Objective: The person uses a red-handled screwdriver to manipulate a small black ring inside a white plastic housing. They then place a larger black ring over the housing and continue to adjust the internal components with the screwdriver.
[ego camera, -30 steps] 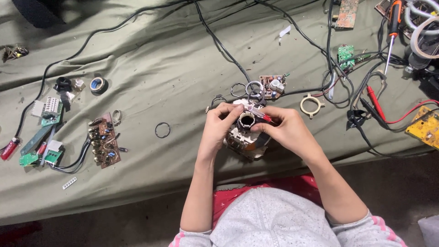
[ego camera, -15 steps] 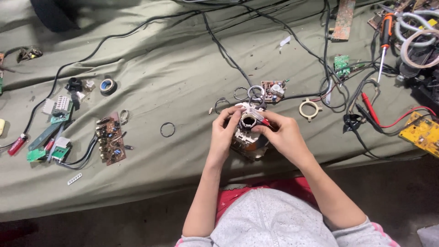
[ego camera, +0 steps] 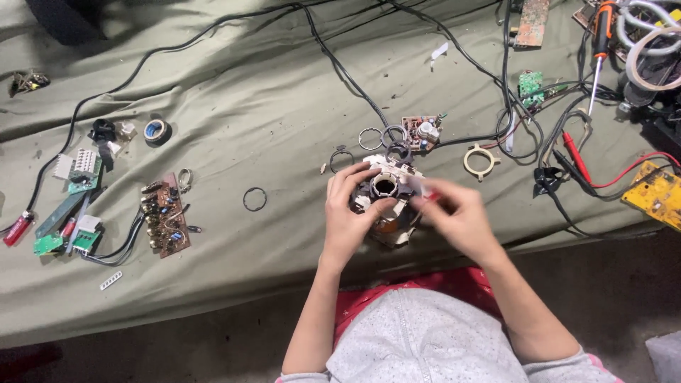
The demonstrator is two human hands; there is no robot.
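Head view: the left hand (ego camera: 349,216) curls around a small motor assembly (ego camera: 386,202), fingers closed on its left side, thumb near the dark round opening on top. The right hand (ego camera: 457,218) is blurred; its fingers pinch something small and red at the assembly's right edge, what exactly cannot be told. The assembly sits between both hands on the green cloth (ego camera: 269,106). No container shows. Just beyond the hands lie two metal rings (ego camera: 383,137), and a cream ring (ego camera: 479,161) to the right. One black ring (ego camera: 255,199) lies left of the left hand, with a brown circuit board (ego camera: 164,215) farther left.
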